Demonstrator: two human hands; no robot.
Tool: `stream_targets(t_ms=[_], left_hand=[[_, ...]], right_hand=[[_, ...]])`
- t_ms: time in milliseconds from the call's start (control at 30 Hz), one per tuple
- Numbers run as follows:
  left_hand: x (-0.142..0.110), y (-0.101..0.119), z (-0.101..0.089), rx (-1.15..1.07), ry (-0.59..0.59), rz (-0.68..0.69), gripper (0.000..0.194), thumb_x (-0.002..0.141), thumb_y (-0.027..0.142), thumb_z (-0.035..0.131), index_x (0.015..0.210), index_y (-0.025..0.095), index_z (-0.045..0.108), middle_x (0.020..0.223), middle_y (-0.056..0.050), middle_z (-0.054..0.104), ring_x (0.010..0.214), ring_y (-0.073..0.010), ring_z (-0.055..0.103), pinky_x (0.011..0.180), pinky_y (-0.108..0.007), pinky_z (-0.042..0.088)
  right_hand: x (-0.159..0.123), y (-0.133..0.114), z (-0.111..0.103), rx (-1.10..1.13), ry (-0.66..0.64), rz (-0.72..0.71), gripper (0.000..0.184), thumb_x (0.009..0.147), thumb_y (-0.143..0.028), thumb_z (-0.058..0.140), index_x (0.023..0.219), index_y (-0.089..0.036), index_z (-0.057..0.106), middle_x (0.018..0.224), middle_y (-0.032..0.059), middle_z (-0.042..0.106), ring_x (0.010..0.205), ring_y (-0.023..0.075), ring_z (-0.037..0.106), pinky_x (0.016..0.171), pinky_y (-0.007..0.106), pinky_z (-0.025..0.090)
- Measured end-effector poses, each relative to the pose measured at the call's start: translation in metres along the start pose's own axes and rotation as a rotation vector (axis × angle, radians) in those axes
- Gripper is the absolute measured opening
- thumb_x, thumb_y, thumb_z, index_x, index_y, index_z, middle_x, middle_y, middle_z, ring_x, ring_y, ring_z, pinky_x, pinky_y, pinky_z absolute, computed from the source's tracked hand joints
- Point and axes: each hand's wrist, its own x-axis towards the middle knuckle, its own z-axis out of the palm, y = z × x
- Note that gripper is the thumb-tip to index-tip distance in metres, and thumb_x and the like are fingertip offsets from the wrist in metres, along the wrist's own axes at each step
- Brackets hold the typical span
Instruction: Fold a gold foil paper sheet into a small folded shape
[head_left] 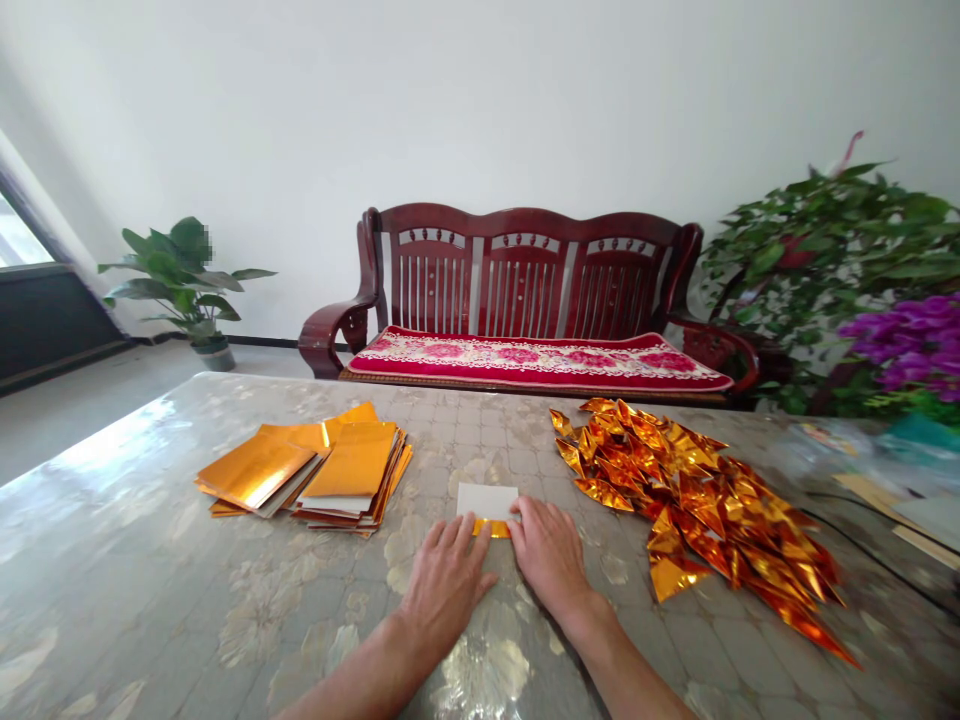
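Note:
A small sheet of foil paper [487,499] lies on the table in front of me, pale side up, with its near edge turned over into a gold strip. My left hand [448,565] rests on the left part of that fold, fingers stretched out and the thumb apart. At the right end of the strip, my right hand [550,550] has its fingers curled and closed on the sheet's edge. To the left is a loose stack of flat gold foil sheets [352,460]. On the right spreads a heap of folded, pointed gold foil pieces [697,490].
The table [300,610] has a glossy, patterned covering. Plastic bags [832,450], a black cable [877,560] and cardboard lie at its right edge. Beyond stands a dark wooden bench [525,270] with a red cushion. Potted plants [180,270] flank it.

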Motion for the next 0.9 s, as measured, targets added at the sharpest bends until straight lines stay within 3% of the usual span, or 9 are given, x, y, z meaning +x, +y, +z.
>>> stream_targets(t_ms=[67,167,300,633,900], left_hand=[[-0.002,0.002,0.007,0.016,0.004,-0.014,0.06,0.088,0.048,0.062,0.139,0.019,0.049,0.142,-0.015,0.052,0.13,-0.0297,0.048,0.107,-0.048,0.042],[-0.004,0.004,0.016,0.046,0.028,-0.039,0.065,0.087,0.053,0.06,0.139,0.017,0.049,0.144,-0.017,0.05,0.134,-0.0302,0.045,0.11,-0.047,0.04],[-0.006,0.004,0.022,0.058,0.056,-0.033,0.065,0.088,0.054,0.059,0.14,0.016,0.05,0.145,-0.017,0.05,0.134,-0.0295,0.046,0.111,-0.045,0.04],[-0.012,-0.002,0.017,0.116,0.024,-0.057,0.054,0.09,0.039,0.059,0.135,0.01,0.055,0.143,-0.02,0.051,0.132,-0.031,0.049,0.11,-0.046,0.041],[-0.011,-0.003,0.013,0.05,0.012,-0.104,0.053,0.091,0.037,0.059,0.137,0.012,0.053,0.145,-0.019,0.049,0.132,-0.0344,0.048,0.113,-0.055,0.035]], right_hand=[[-0.002,0.001,-0.001,-0.019,0.054,-0.026,0.007,0.09,-0.02,0.062,0.096,-0.023,0.062,0.095,0.0027,0.066,0.091,0.0227,0.055,0.077,0.034,0.034],[-0.008,0.0,-0.002,0.025,0.089,-0.183,0.008,0.09,-0.018,0.061,0.092,-0.025,0.066,0.093,0.0021,0.065,0.091,0.0214,0.052,0.08,0.034,0.036],[-0.017,-0.004,0.001,0.109,0.087,-0.322,0.017,0.091,-0.015,0.059,0.103,-0.024,0.067,0.099,0.0025,0.067,0.095,0.02,0.052,0.085,0.032,0.038],[-0.023,0.008,-0.013,0.009,0.001,-0.242,0.025,0.091,-0.013,0.058,0.105,-0.029,0.07,0.108,-0.0003,0.071,0.101,0.02,0.054,0.086,0.035,0.036],[-0.024,0.014,-0.014,0.028,0.019,-0.227,0.018,0.09,-0.011,0.057,0.091,-0.023,0.071,0.092,0.002,0.071,0.092,0.0206,0.054,0.084,0.034,0.037]])
